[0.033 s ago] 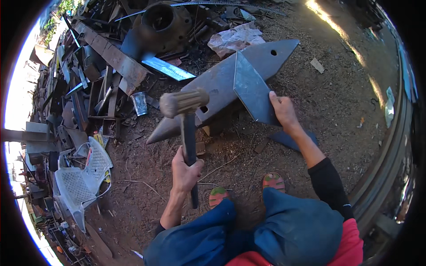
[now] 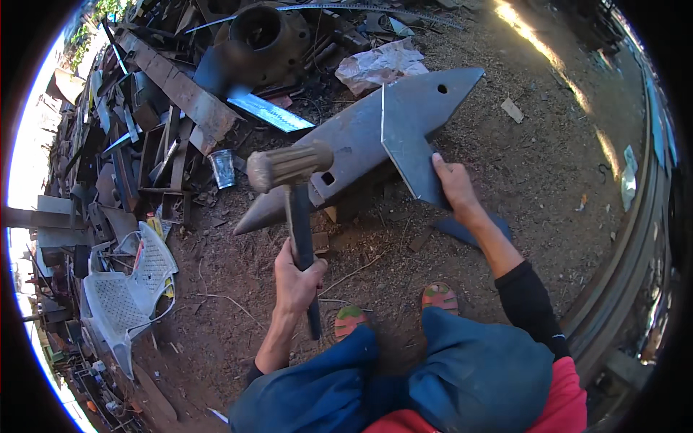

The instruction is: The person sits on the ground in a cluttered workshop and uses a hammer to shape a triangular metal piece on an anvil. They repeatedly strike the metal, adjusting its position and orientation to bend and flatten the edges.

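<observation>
My left hand (image 2: 293, 285) is closed round the dark handle of a hammer (image 2: 298, 216), held upright with its worn, ridged head at the top. The hammer head appears in front of the anvil's near-left part. A flat, angular steel plate (image 2: 408, 141) lies across the anvil (image 2: 350, 155), with one corner jutting off the near side. My right hand (image 2: 455, 186) grips that overhanging corner, thumb on top; the other fingers are largely hidden. The anvil is grey, with a pointed horn at left, a square hole and a round hole.
Another dark plate (image 2: 455, 229) lies on the ground below my right wrist. Scrap metal (image 2: 162, 90) is heaped at left and far left, near a broken white plastic chair (image 2: 119, 299) and a metal cup (image 2: 222, 169). Long bars (image 2: 617, 274) run along the right.
The hammer has shifted slightly left, its head swinging a little. The plate has tilted slightly on the anvil. The whole view has moved a little.
</observation>
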### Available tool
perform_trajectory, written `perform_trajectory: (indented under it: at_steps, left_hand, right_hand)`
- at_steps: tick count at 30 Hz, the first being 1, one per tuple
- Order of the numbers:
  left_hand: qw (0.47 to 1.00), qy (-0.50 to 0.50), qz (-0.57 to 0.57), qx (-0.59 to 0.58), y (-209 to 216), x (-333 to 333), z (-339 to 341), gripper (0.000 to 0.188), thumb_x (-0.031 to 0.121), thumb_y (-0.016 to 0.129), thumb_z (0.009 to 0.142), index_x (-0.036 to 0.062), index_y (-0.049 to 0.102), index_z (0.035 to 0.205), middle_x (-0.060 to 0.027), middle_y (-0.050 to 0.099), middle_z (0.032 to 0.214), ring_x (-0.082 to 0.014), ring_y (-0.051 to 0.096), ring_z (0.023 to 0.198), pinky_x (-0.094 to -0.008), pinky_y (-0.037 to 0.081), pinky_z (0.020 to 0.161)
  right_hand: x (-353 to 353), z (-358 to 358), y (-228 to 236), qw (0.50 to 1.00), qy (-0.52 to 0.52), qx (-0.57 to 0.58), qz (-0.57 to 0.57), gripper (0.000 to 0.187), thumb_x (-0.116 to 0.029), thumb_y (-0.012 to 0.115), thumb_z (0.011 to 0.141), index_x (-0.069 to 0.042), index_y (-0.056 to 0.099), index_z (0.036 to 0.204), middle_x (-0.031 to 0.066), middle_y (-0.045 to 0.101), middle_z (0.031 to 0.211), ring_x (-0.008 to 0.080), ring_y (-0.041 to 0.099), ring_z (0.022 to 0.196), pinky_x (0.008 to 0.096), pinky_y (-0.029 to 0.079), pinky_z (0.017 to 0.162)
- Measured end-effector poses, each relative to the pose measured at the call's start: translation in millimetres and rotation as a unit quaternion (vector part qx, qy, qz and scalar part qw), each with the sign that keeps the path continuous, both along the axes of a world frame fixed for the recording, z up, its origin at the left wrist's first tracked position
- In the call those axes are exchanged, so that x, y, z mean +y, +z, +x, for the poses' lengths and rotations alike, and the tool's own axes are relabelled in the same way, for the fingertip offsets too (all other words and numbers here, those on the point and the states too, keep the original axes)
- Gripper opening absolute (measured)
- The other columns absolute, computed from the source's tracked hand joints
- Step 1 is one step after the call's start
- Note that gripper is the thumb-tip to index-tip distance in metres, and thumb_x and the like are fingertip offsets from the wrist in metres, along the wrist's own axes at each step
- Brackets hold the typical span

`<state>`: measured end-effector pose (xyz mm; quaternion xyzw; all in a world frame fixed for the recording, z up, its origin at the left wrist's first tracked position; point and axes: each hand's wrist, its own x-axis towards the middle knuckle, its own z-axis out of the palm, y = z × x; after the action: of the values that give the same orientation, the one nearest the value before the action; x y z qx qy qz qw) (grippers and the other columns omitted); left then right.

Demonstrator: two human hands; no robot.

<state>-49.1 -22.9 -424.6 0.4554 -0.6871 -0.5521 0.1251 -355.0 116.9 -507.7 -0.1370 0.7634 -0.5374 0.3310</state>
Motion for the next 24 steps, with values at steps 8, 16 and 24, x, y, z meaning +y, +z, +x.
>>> perform_trajectory:
  at_steps: [8, 16, 24]
  left_hand:
    - [0.999, 0.020, -0.026, -0.028, -19, -21, 2, 0.024, 0.000, 0.065, 0.076, 0.0014, 0.054, 0.098, -0.0021, 0.054, 0.071, -0.0104, 0.053, 0.061, -0.0302, 0.046, 0.055]
    - [0.997, -0.008, -0.049, -0.067, -34, -20, 2, 0.026, 0.000, 0.064, 0.076, 0.0010, 0.057, 0.101, -0.0017, 0.054, 0.073, -0.0107, 0.051, 0.064, -0.0300, 0.046, 0.061]
    - [0.999, 0.004, -0.006, -0.046, -25, -20, -1, 0.024, -0.002, 0.063, 0.077, 0.0003, 0.059, 0.100, 0.0018, 0.053, 0.073, -0.0069, 0.049, 0.063, -0.0259, 0.044, 0.058]
  right_hand:
    - [-9, 48, 11, 0.894, -0.010, -0.413, -0.175, 0.064, -0.071, 0.049, 0.094, -0.014, 0.046, 0.064, 0.0000, 0.042, 0.047, 0.0116, 0.042, 0.033, 0.0240, 0.035, 0.032]
    - [-21, 67, 29, 0.903, -0.080, -0.389, -0.163, 0.061, -0.067, 0.048, 0.097, -0.016, 0.048, 0.064, 0.0003, 0.043, 0.046, 0.0114, 0.041, 0.034, 0.0262, 0.033, 0.031]
    - [-27, 72, 34, 0.898, -0.104, -0.398, -0.153, 0.060, -0.068, 0.049, 0.096, -0.015, 0.050, 0.068, 0.0002, 0.043, 0.046, 0.0120, 0.041, 0.034, 0.0266, 0.033, 0.032]
